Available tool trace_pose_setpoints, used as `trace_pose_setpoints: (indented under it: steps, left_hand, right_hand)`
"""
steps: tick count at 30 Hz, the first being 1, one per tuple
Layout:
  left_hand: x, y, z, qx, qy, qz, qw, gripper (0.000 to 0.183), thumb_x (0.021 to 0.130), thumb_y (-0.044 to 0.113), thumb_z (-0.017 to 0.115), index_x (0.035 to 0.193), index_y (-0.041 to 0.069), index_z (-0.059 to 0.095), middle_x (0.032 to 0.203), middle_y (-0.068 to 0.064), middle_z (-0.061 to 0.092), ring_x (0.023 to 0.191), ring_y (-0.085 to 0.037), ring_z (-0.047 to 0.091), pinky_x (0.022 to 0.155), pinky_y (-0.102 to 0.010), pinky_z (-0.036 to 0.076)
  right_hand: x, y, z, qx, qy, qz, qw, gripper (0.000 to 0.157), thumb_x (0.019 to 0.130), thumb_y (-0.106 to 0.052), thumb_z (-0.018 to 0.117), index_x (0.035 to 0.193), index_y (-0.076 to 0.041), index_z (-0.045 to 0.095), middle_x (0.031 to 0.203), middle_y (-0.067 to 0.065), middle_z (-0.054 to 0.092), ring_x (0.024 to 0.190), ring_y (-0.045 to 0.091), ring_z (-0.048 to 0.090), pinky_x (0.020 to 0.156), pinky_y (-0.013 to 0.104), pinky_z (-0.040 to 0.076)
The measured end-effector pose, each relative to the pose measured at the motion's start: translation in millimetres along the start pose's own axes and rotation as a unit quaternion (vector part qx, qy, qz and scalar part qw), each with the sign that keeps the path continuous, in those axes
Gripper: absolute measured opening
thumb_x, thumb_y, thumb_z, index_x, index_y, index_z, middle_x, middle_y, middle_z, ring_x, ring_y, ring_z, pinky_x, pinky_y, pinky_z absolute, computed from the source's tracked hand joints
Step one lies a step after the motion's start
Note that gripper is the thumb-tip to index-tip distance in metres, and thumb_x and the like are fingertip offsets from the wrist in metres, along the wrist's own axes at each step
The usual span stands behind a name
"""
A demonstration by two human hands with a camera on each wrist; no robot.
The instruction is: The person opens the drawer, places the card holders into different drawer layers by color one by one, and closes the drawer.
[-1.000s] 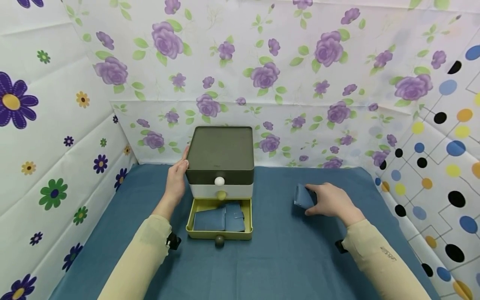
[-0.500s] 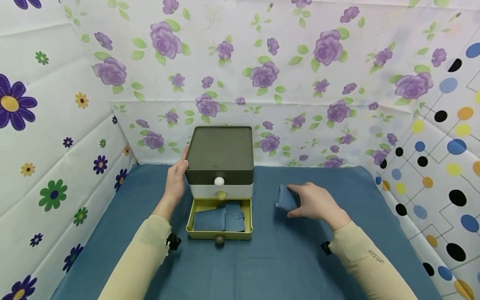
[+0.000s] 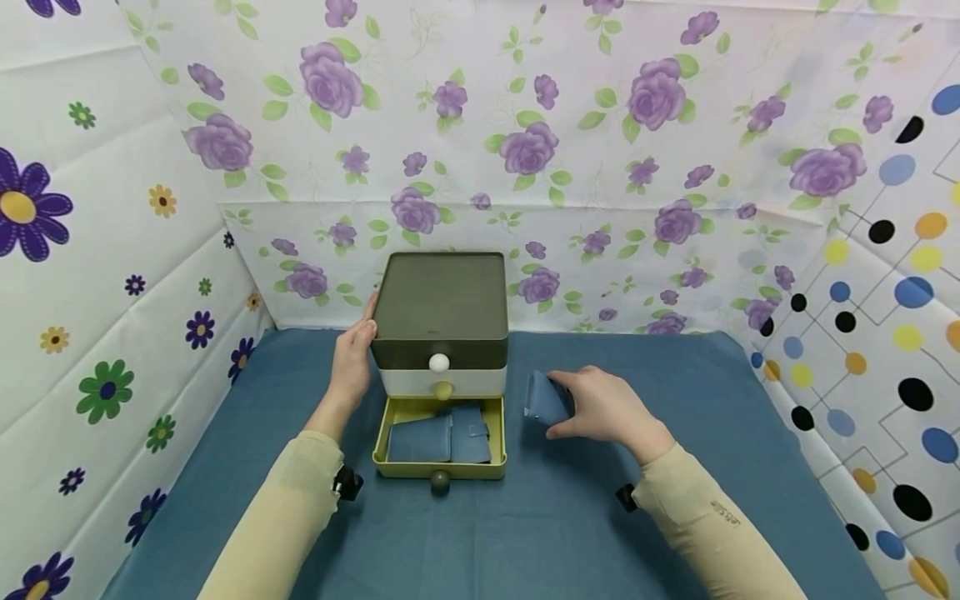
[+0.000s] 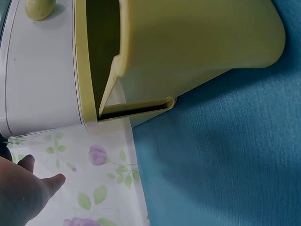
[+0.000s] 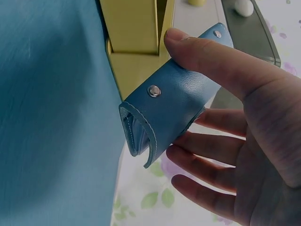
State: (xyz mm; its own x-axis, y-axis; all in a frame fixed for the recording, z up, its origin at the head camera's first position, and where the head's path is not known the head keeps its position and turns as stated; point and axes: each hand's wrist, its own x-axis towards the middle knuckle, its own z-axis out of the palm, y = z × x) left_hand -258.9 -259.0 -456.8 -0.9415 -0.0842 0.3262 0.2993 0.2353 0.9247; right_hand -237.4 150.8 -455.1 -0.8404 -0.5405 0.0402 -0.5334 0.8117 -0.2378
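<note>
A small blue leather wallet with metal snaps (image 5: pixel 174 89) is pinched between the thumb and fingers of my right hand (image 3: pixel 603 407), above the cloth just right of the drawer unit. My left hand (image 3: pixel 351 358) rests against the left side of that drawer unit (image 3: pixel 442 300), fingers mostly straight. Its lowest drawer, yellow-green (image 3: pixel 441 472), is pulled out. Inside it lie two blue leather wallets, a wider one (image 3: pixel 420 439) at left and one with a strap (image 3: pixel 470 435) at right. In the left wrist view only part of the left hand (image 4: pixel 28 190) shows.
The unit's white middle drawer (image 3: pixel 405 382) and dark top drawer (image 3: pixel 405 356) are closed, each with a round knob. Blue cloth (image 3: pixel 480 533) covers the table. Flowered sheets (image 3: pixel 600 167) stand behind and at the left, a dotted one (image 3: pixel 885 333) at the right.
My right hand has moved left with the wallet, from the right part of the table to close beside the open drawer. The left hand and the drawer unit have stayed in place.
</note>
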Motion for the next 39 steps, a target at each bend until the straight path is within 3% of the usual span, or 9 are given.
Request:
trace_pose_setpoints:
  steps: [7,10,12,15,21,27,32,34,39]
  left_hand:
    - [0.0,-5.6,2.5,0.007,0.004,0.013,0.9999,0.059,0.117,0.035,0.038,0.071,-0.001,0.034,0.170,0.009,0.036,0.160,-0.014,0.024,0.130,-0.046,0.023]
    - [0.4,-5.9,2.8,0.007,0.008,0.016,0.9998,0.061,0.117,0.036,0.039,0.075,-0.007,0.050,0.170,0.009,0.036,0.160,-0.015,0.025,0.130,-0.047,0.022]
    - [0.6,-6.0,3.2,0.006,0.010,0.017,0.9998,0.059,0.117,0.035,0.039,0.098,-0.013,0.068,0.170,0.008,0.036,0.160,-0.016,0.025,0.130,-0.048,0.022]
    - [0.8,-5.4,4.2,0.005,0.005,0.016,0.9999,0.061,0.117,0.035,0.039,0.102,-0.017,0.066,0.171,0.007,0.034,0.161,-0.017,0.024,0.130,-0.049,0.022]
    - [0.1,-2.4,4.7,-0.005,0.004,0.012,0.9999,0.054,0.117,0.031,0.038,0.109,-0.013,0.069,0.171,0.004,0.033,0.161,-0.019,0.022,0.130,-0.049,0.020]
    - [-0.6,4.5,2.5,-0.016,0.006,-0.005,0.9998,0.052,0.116,0.024,0.038,0.091,-0.013,0.064,0.171,-0.002,0.033,0.161,-0.024,0.023,0.130,-0.050,0.020]
    - [0.2,-3.0,2.4,-0.007,0.006,0.007,0.9999,0.056,0.117,0.032,0.040,0.087,-0.008,0.065,0.170,0.006,0.035,0.160,-0.018,0.025,0.130,-0.049,0.022]
    - [0.9,-6.6,2.3,-0.003,0.005,0.009,0.9999,0.058,0.117,0.034,0.039,0.074,-0.003,0.055,0.170,0.009,0.035,0.160,-0.016,0.025,0.129,-0.049,0.023]
    - [1.9,-8.9,0.6,-0.009,0.013,0.009,0.9998,0.054,0.116,0.033,0.040,0.071,0.004,0.053,0.170,0.007,0.036,0.160,-0.017,0.026,0.129,-0.048,0.023]
  right_hand:
    - [1.3,-17.0,2.7,-0.007,-0.001,-0.014,1.000,0.095,0.074,-0.056,0.096,0.151,-0.012,0.063,0.126,0.011,0.072,0.110,0.030,0.067,0.077,0.045,0.059]
    - [2.5,-22.3,3.8,-0.004,0.004,-0.025,1.000,0.096,0.074,-0.056,0.096,0.152,-0.011,0.063,0.127,0.011,0.073,0.113,0.031,0.066,0.077,0.046,0.059]
    - [3.1,-25.4,4.7,-0.003,0.006,-0.031,1.000,0.095,0.074,-0.056,0.096,0.152,-0.011,0.063,0.126,0.011,0.073,0.113,0.031,0.066,0.077,0.045,0.059]
    - [3.4,-29.6,6.0,-0.006,0.005,-0.040,0.999,0.094,0.074,-0.057,0.095,0.150,-0.011,0.064,0.126,0.010,0.073,0.112,0.030,0.066,0.079,0.045,0.059]
    - [3.5,-40.7,6.9,-0.004,0.002,-0.052,0.999,0.093,0.074,-0.059,0.095,0.149,-0.013,0.066,0.126,0.009,0.073,0.115,0.030,0.066,0.082,0.045,0.060]
    - [6.2,-56.8,10.5,-0.014,-0.004,-0.078,0.997,0.092,0.075,-0.059,0.094,0.150,-0.012,0.065,0.130,0.008,0.074,0.119,0.031,0.066,0.085,0.046,0.061]
    - [11.1,-69.2,12.7,-0.019,0.000,-0.097,0.995,0.091,0.076,-0.058,0.094,0.150,-0.012,0.065,0.132,0.006,0.074,0.120,0.030,0.066,0.086,0.046,0.061]
    - [13.2,-73.4,12.1,-0.021,0.003,-0.103,0.994,0.091,0.076,-0.058,0.094,0.150,-0.012,0.065,0.132,0.005,0.074,0.120,0.030,0.066,0.087,0.046,0.061]
    - [19.4,-85.1,11.2,-0.023,0.009,-0.126,0.992,0.092,0.077,-0.058,0.093,0.151,-0.012,0.064,0.135,0.004,0.074,0.120,0.029,0.065,0.088,0.044,0.060]
